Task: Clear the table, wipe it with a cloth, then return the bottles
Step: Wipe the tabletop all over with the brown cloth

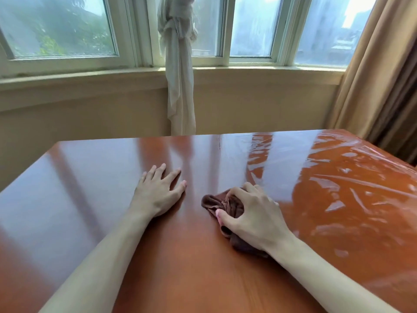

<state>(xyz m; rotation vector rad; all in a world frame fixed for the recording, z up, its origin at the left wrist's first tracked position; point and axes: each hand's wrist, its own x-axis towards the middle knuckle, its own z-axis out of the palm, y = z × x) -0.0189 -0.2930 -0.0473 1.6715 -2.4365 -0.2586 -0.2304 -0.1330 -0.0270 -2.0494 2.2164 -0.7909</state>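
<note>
Forearms reach in from the bottom edge, bare, both lying low over the glossy reddish-brown counter (94,177). The right hand (255,216) sits just right of centre, its fingers curled down over a bunched brown cloth (222,205) and its thumb hooked against the cloth's near side, so the cloth is grasped and pressed onto the wood. Part of the cloth sticks out to the left of the fingers in crumpled folds, and another part shows dark under the heel of the hand and the wrist.

Just left of it, a little farther out and apart from the cloth, the left hand (158,192) lies flat on the counter, palm down, fingers straight and slightly spread, holding nothing.

The right portion of the counter is covered by a wrinkled clear plastic film (343,184) that catches bright reflections; the right hand is beside its left border.

Beyond the far edge of the counter stands a cream wall below a sill. A knotted pale sheer curtain (179,86) hangs down at the middle of the window (58,28), and heavier tan drapes (383,75) hang at the right.
</note>
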